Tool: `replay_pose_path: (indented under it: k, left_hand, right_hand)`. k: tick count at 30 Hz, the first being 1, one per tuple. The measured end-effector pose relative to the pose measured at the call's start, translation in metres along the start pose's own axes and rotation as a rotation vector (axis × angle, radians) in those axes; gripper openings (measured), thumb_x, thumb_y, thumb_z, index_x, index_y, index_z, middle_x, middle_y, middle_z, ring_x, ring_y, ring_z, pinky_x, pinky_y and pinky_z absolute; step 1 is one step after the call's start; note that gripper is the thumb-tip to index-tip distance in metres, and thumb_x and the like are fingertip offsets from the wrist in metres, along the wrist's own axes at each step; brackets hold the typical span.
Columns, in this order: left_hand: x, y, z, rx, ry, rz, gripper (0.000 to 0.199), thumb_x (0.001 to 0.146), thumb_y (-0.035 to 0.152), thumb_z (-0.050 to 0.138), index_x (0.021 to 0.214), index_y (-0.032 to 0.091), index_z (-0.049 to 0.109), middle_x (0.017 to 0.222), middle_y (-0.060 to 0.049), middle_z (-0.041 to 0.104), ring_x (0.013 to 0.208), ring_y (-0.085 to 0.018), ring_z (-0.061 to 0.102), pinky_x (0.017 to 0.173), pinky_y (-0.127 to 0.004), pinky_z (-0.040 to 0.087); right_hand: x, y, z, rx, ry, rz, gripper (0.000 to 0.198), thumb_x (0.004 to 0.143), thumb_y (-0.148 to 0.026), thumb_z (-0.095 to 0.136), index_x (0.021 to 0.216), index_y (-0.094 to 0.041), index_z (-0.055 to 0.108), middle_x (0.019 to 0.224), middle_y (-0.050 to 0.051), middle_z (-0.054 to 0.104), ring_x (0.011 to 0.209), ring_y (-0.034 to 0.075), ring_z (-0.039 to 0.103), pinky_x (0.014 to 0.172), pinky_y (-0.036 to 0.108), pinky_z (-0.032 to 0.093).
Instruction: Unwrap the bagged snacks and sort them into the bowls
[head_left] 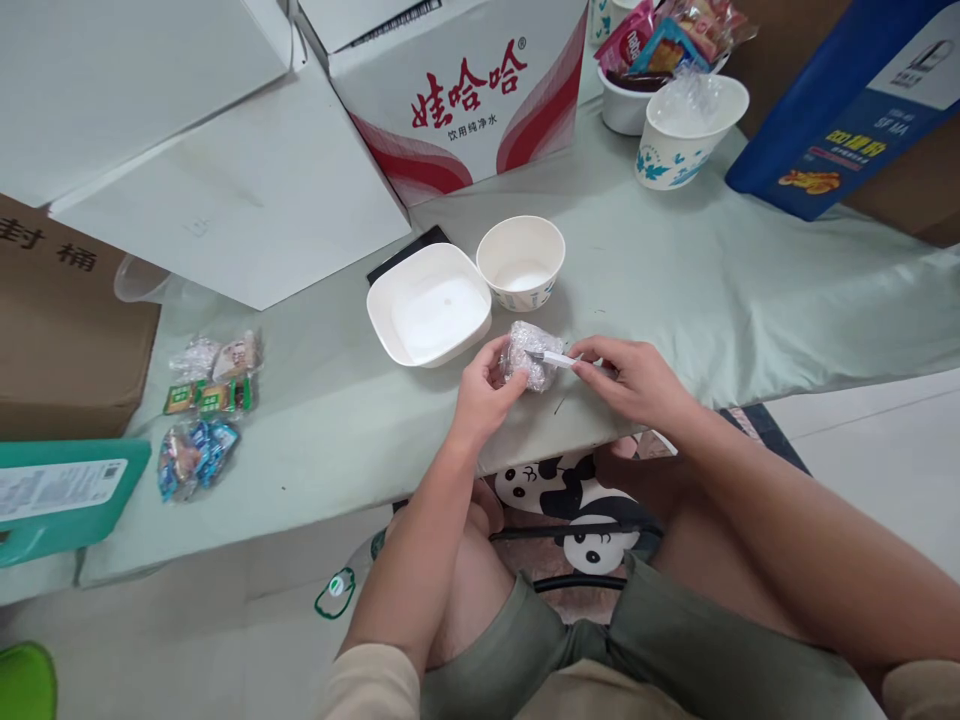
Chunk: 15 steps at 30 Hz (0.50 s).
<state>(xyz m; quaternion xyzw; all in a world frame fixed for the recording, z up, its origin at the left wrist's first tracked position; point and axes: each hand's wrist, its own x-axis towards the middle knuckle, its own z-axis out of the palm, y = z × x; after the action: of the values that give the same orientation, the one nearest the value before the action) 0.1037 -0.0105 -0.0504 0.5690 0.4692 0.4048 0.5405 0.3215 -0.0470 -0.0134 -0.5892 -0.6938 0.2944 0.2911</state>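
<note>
My left hand (489, 392) is closed around the side of a small bundle in crinkled clear plastic wrap (531, 374); what lies inside the wrap I cannot make out. My right hand (628, 378) pinches a small craft knife (555, 359) with a pale handle. Its blade points left and touches, or lies right over, the front of the wrapped bundle. Just beyond the hands stand a white rounded-square bowl (431, 308) and, to its right, a white paper cup (521, 262). Neither shows anything inside.
Packaged snacks (214, 385) lie on the left of the cloth-covered table (315, 440). A white printed carton (465, 110) stands behind the bowls. At the back right are a cup with plastic wrap (679, 140), a tub of snacks (626, 105) and a blue container (832, 130).
</note>
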Motion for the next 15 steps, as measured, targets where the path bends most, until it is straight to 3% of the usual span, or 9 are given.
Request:
replay_pose_path:
  k: [8,12,15]
  left_hand:
    - [-0.002,0.000,0.001,-0.136,0.116,0.033,0.057,0.079,0.048,0.075,0.127,0.023,0.059,0.133,-0.012,0.065,0.119,-0.026,0.065,0.098,-0.039,0.056]
    - [-0.006,0.005,-0.001,-0.139,0.099,0.025,0.065,0.086,0.046,0.069,0.143,0.032,0.043,0.137,-0.010,0.059,0.117,-0.023,0.065,0.089,-0.034,0.058]
    - [-0.012,0.009,0.000,-0.021,0.030,0.030,0.074,0.084,0.040,0.072,0.148,0.037,0.035,0.133,-0.009,0.054,0.104,-0.018,0.067,0.083,-0.031,0.060]
  right_hand:
    - [-0.010,0.003,-0.020,-0.005,-0.024,0.066,0.028,0.091,-0.043,0.051,0.094,-0.024,0.072,0.067,0.001,0.068,0.055,0.016,0.055,0.056,0.031,0.039]
    - [-0.015,0.019,-0.039,-0.130,0.081,0.173,0.028,0.089,-0.046,0.055,0.090,-0.024,0.072,0.071,0.005,0.069,0.061,0.020,0.058,0.059,0.034,0.040]
    - [-0.011,0.035,-0.047,-0.315,0.170,0.306,0.030,0.089,-0.047,0.055,0.094,-0.023,0.072,0.083,0.010,0.072,0.073,0.026,0.061,0.064,0.037,0.040]
